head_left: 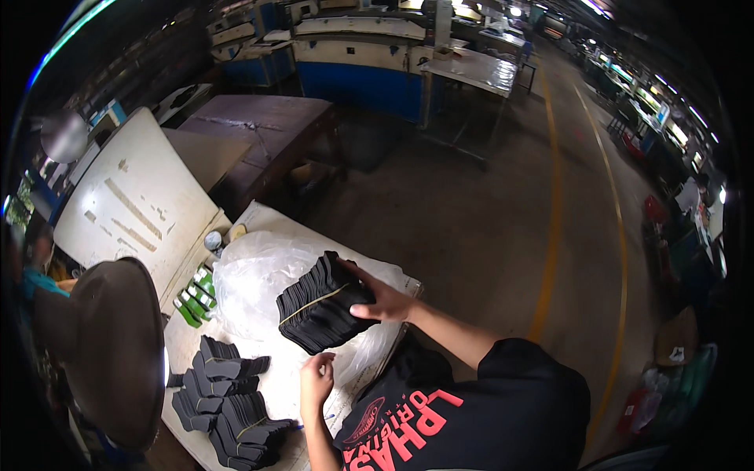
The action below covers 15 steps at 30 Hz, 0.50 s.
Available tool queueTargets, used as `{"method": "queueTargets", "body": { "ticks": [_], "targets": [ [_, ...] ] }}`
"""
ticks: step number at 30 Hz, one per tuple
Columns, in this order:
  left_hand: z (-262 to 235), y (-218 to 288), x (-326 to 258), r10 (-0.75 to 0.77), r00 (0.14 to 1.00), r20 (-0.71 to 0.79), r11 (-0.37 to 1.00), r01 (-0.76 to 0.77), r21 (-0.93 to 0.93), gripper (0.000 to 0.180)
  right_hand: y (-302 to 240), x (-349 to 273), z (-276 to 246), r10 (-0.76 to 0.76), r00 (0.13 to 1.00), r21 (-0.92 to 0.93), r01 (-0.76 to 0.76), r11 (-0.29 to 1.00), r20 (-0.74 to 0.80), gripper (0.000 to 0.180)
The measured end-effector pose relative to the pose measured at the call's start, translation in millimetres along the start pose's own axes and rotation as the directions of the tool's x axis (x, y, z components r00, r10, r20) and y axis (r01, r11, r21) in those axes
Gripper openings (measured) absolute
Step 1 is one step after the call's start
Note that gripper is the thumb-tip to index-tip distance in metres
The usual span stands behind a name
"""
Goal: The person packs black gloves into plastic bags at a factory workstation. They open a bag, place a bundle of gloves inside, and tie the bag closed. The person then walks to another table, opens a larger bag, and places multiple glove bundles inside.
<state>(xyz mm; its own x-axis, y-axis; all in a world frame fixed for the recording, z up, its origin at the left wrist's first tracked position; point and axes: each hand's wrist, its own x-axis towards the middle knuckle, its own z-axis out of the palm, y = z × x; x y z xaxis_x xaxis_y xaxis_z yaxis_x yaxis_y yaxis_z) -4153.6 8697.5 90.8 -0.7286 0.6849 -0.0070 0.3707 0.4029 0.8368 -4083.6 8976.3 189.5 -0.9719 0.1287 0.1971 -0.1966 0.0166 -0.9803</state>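
Observation:
A thick bundle of black cut pieces (318, 304), stacked in layers with a thin yellowish band around it, is tilted above the white tabletop. My right hand (381, 297) grips its right end, thumb in front and fingers behind. Just below the bundle's lower edge is my left hand (316, 381), its fingers curled in; what they hold, if anything, is hidden. Several more stacks of the same black pieces (228, 400) lie on the table at the lower left, some with a yellowish band.
Crumpled clear plastic (255, 271) lies behind the bundle, beside green-and-white small packs (194, 298). A white panel (133, 204) stands at the left, with a large dark rounded object (114, 353) in front. Beyond are a brown table (259, 118) and a yellow-lined floor.

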Motion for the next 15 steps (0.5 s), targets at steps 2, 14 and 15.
{"method": "queueTargets", "body": {
  "ticks": [2, 14, 15],
  "targets": [
    [8, -16, 10, -0.235, 0.942, 0.24, 0.943, 0.162, 0.29, 0.03, 13, -9, 8, -0.103, 0.994, -0.219, 0.091, 0.972, -0.043, 0.108],
    [-11, -83, 13, -0.172, 0.926, 0.335, 0.106, 0.356, -0.929, 0.085, 12, -67, 25, -0.117, 0.98, -0.562, 0.189, 0.805, 0.162, 0.123],
    [-13, -82, 13, -0.095, 0.939, 0.33, 0.053, 0.335, -0.941, 0.087, 8, -69, 21, -0.085, 0.984, -0.55, 0.158, 0.82, 0.156, 0.122]
  ]
}}
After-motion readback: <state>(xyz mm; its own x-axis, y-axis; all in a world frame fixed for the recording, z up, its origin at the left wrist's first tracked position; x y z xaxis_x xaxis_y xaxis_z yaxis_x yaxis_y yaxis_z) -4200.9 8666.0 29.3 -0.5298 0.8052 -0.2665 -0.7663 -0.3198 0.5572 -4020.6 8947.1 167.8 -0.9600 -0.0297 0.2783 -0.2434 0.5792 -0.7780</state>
